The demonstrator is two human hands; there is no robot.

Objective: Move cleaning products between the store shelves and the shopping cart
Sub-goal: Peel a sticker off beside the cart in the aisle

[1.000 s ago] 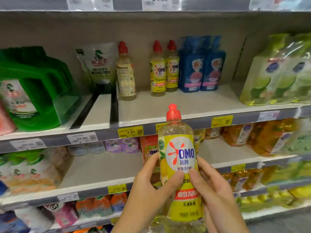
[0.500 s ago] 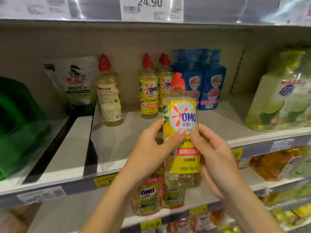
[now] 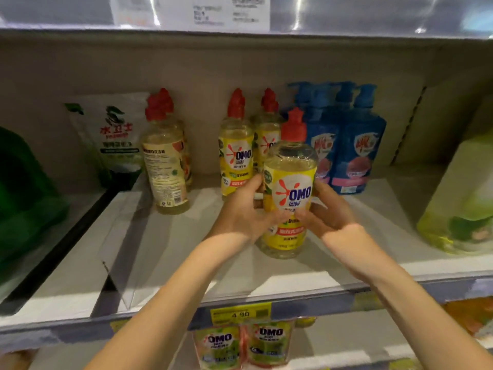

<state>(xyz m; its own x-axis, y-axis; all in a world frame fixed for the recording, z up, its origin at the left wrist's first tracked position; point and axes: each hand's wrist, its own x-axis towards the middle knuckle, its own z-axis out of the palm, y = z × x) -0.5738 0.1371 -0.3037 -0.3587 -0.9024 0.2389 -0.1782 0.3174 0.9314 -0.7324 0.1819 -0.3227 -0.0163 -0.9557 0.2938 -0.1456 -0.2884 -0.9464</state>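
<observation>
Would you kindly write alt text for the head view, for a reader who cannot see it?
The left hand and right hand grip a yellow-labelled OMO bottle upright, on or just above a shelf, in front of two matching bottles. Blue pump bottles stand to its right, a white pouch further left.

OMO bottle (image 3: 289,182) is on the shelf (image 3: 173,249), two more OMO bottles (image 3: 236,158) just behind it, leftish, pump bottles (image 3: 357,156) behind-right.
</observation>
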